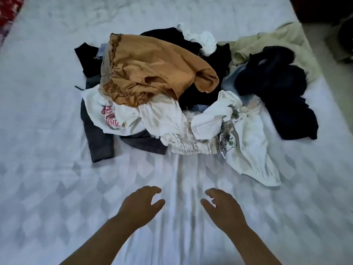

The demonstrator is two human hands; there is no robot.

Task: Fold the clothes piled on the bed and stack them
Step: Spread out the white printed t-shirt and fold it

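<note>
Both hands hover near the camera over the bed (pixel 47 178), left hand (pixel 140 204) and right hand (pixel 224 207) empty, fingers loosely spread, well short of the pile (pixel 172 88). Nothing is folded yet. Garments look light, limp and tangled; judged liable to drag neighbours. Brown top (pixel 152 69) lies uppermost: take it by its frilled hem. White tee (pixel 246 142) trails nearest. Dark garment (pixel 282 92) sprawls right.
</note>
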